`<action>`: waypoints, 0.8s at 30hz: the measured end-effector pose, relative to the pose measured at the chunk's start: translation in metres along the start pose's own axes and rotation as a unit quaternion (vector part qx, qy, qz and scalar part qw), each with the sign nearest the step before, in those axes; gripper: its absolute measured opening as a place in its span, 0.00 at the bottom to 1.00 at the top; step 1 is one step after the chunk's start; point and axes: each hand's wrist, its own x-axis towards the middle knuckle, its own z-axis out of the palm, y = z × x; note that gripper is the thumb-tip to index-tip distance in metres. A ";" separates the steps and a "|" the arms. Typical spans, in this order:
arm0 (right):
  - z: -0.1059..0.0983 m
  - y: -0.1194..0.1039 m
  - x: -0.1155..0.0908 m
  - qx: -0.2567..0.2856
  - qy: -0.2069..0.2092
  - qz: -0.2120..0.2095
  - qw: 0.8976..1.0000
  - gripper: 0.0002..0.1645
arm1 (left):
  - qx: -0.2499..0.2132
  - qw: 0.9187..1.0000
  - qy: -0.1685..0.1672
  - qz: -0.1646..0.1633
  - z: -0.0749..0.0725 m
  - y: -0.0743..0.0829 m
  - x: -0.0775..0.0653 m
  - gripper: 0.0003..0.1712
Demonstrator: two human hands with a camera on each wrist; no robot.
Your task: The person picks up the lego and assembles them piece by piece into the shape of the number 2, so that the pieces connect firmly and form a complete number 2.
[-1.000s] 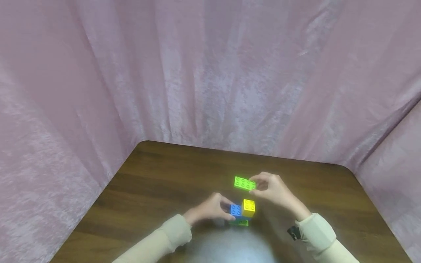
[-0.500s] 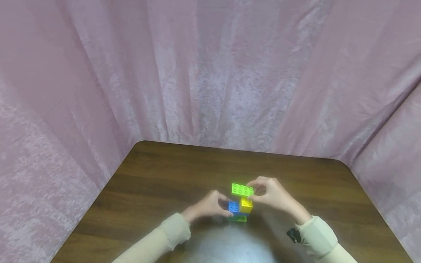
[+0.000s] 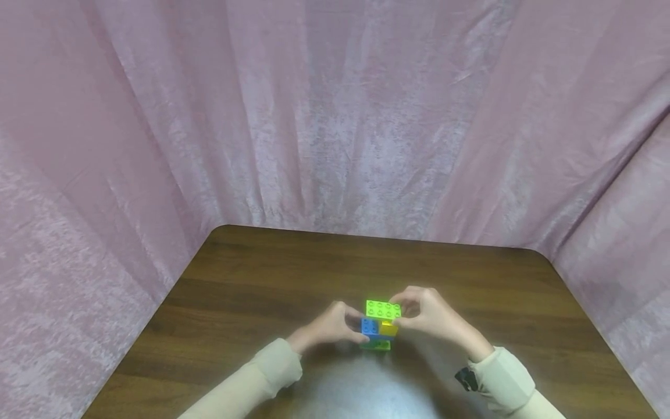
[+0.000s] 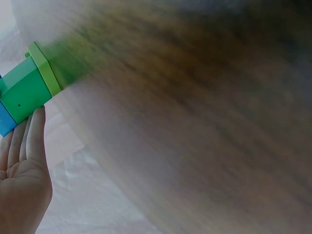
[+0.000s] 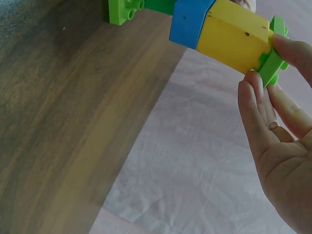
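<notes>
A stack of toy building bricks stands on the table. At its foot lies a flat light green brick (image 4: 45,70), with a darker green brick (image 4: 29,92) on it, then a blue brick (image 3: 369,327) and a yellow brick (image 5: 234,36) on the blue one's right part. My left hand (image 3: 337,323) holds the stack by its left side, at about the blue brick. Between thumb and fingers, my right hand (image 3: 426,314) pinches a flat light green brick (image 3: 381,309) by its right end. This brick sits over the yellow one, touching its studs; whether it is pressed fully down I cannot tell.
The dark wooden table (image 3: 272,262) spreads around the stack, with rounded far corners. Pink curtains (image 3: 335,116) hang behind it and at both sides. A small black object (image 3: 466,379) is at the right sleeve's cuff.
My right hand has come nearer and down, bringing the flat light green brick from behind the stack onto the yellow brick. My left hand keeps its hold on the stack.
</notes>
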 end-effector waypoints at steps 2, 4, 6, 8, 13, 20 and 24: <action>0.001 0.000 0.000 0.001 -0.001 -0.001 1.000 0.20 | 0.000 1.000 0.000 -0.003 0.000 0.000 0.000 0.23; 0.002 -0.001 0.000 0.000 -0.002 -0.001 1.000 0.20 | 0.000 1.000 0.001 -0.004 0.000 0.000 0.000 0.23; 0.002 -0.001 0.000 -0.001 -0.002 -0.001 1.000 0.20 | 0.003 1.000 0.003 -0.006 0.000 0.000 -0.001 0.23; 0.002 -0.001 0.000 -0.001 -0.002 -0.002 1.000 0.20 | 0.005 1.000 0.003 -0.006 0.000 0.000 -0.001 0.24; 0.002 0.000 -0.001 -0.008 -0.002 -0.010 1.000 0.19 | 0.006 1.000 0.003 -0.005 0.001 0.001 -0.001 0.24; 0.003 -0.002 -0.002 -0.013 -0.004 -0.010 1.000 0.19 | 0.014 1.000 0.004 -0.003 0.001 0.003 -0.002 0.24; 0.004 -0.003 -0.001 -0.024 -0.004 -0.017 1.000 0.19 | 0.015 1.000 0.004 0.001 0.000 0.003 -0.002 0.24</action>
